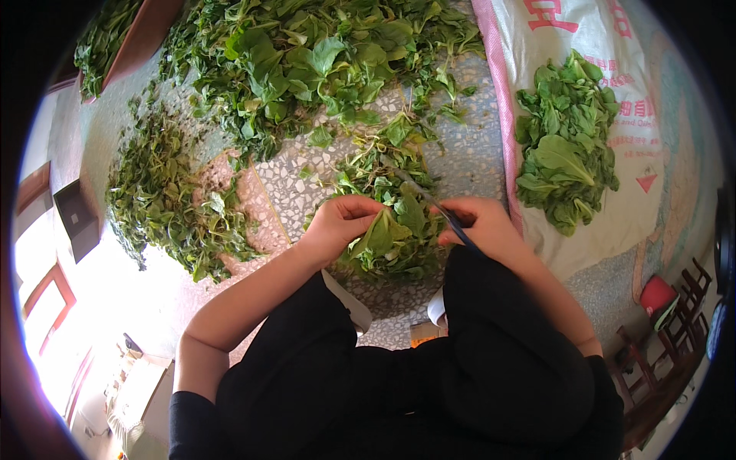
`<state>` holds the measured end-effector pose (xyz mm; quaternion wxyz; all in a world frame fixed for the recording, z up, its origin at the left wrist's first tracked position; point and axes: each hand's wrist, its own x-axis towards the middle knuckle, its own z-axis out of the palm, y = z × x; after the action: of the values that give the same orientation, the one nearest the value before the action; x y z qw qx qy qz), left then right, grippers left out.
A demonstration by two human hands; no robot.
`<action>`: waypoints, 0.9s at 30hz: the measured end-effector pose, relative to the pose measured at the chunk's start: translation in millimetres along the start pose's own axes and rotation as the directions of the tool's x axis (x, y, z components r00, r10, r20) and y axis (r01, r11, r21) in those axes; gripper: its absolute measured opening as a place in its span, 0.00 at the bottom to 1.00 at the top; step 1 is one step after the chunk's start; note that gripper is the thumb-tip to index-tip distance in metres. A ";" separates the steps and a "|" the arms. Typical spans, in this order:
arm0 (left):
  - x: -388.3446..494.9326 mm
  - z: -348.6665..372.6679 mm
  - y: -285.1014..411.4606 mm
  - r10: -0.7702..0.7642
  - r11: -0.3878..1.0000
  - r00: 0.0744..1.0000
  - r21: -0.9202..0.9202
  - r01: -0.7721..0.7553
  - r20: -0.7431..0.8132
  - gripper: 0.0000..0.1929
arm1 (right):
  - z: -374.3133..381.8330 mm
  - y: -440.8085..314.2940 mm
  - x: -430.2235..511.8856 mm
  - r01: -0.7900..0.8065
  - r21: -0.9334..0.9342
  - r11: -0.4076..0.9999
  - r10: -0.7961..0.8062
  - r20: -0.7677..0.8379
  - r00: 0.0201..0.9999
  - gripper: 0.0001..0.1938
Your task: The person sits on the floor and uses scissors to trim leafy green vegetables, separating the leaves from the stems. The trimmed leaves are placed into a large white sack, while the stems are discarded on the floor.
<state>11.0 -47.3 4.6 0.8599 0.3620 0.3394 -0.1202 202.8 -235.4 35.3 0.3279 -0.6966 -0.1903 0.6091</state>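
My left hand [345, 225] pinches a leafy green plant [379, 233] between thumb and fingers, its broad leaves hanging down. My right hand [477, 225] holds a pair of scissors [415, 187] with dark handles, the blades pointing up and left just beyond the plant. Beneath both hands lies a pile of cut greens and stems [397, 264] on the speckled terrazzo floor, between my white shoes. A heap of leafy greens [322, 63] spreads over the floor beyond my hands.
On the right, a bunch of greens [566, 144] rests on a white woven sack [632, 190] with a pink edge. Another heap of wilted greens [167, 195] lies at left. Wooden stools [650, 356] and a red object [656, 294] stand at lower right.
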 end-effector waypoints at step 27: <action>105.1 94.8 106.5 0.725 0.314 0.624 0.667 -0.675 0.291 0.19 | 39.0 3.0 11.7 0.357 -0.535 0.766 -0.421 0.002 0.907 0.18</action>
<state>184.2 -34.5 39.8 0.5946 0.7835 0.0979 0.1515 166.6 -221.0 23.0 0.2556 -0.7391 -0.4693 0.4102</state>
